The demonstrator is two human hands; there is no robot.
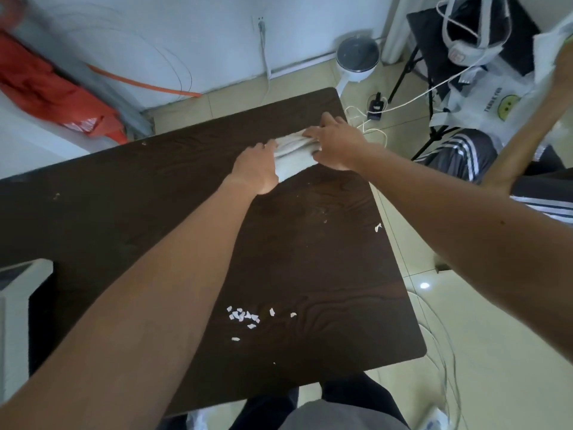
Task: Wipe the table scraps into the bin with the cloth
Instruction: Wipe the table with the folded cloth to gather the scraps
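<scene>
Scraps nearest — left hand, right hand grip the cloth.

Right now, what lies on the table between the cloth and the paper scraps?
Head view: bare dark table between cloth and scraps, apart from a few tiny crumbs.

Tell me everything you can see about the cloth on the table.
The cloth is off-white, soft and towel-like, bunched into folds. It lies on the dark table near its far right corner, away from the white scraps. The left hand holds its left end and the right hand grips its right end.
</scene>
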